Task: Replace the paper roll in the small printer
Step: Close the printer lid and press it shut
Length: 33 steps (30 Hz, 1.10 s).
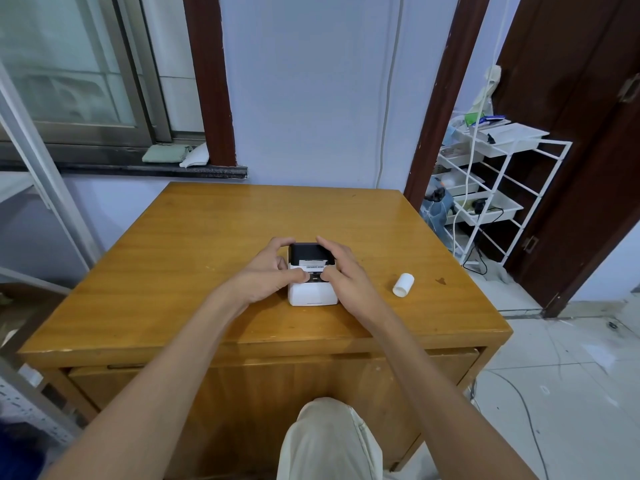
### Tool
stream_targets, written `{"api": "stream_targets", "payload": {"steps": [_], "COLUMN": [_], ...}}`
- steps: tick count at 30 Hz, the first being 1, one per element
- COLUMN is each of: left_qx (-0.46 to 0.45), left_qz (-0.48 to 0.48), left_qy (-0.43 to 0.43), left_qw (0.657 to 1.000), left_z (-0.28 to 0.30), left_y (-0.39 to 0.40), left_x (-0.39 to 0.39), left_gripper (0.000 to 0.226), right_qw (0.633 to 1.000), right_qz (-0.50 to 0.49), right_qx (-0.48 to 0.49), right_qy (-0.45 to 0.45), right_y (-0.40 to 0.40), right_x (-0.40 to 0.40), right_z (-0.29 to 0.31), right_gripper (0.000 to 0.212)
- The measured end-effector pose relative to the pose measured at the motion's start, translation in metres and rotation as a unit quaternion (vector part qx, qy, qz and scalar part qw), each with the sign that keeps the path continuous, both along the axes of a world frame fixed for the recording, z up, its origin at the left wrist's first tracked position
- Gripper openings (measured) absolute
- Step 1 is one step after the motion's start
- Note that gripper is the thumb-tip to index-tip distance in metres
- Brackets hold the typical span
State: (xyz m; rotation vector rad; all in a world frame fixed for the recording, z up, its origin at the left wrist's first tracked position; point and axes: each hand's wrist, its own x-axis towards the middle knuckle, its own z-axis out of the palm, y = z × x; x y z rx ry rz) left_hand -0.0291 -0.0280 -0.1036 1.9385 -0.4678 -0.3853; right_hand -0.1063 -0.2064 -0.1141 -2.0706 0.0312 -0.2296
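A small printer [311, 292], white below with a black lid on top, stands near the middle of the wooden table [194, 271]. My left hand [266, 271] wraps its left side, fingers curled over the lid's far left corner and thumb on the front panel. My right hand [343, 271] grips the right side the same way, thumb near the dark button strip. A strip of white paper shows at the lid's slot. A white paper roll [403, 285] lies on its side on the table, to the right of the printer and apart from my hands.
A white wire rack [498, 188] with trays and cables stands right of the table, beside a dark wooden door. A window sill with a cloth is at the back left. A metal shelf frame runs along the left. My knee shows below the table's front edge.
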Motion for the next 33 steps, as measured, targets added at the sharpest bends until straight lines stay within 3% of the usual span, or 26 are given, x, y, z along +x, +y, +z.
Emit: {"api": "stream_targets", "payload": {"steps": [10,22,27,33], "left_qx": [-0.033,-0.053,-0.074,-0.051], "left_qz": [0.006,0.048,0.049,0.056], "left_qy": [-0.03,-0.095,-0.092,-0.109], "left_qw": [0.999,0.993,0.992,0.991], "left_z": [-0.009,-0.024,-0.03,-0.031], "left_y": [0.0,0.001,0.0,0.001], "left_x": [-0.001,-0.006,-0.005,-0.004], "left_gripper": [0.081,0.079,0.088,0.074], "right_qw": [1.0,0.994,0.998,0.998], "right_qz": [0.007,0.055,0.029,0.022], "right_qx": [0.017,0.053,0.043,0.038], "right_qy": [0.006,0.078,0.045,0.033], "right_y": [-0.002,-0.015,-0.009,-0.008], "right_x": [-0.003,-0.002,-0.005,-0.003], "right_z": [0.003,0.011,0.004,0.003], "right_gripper": [0.068,0.078,0.069,0.068]}}
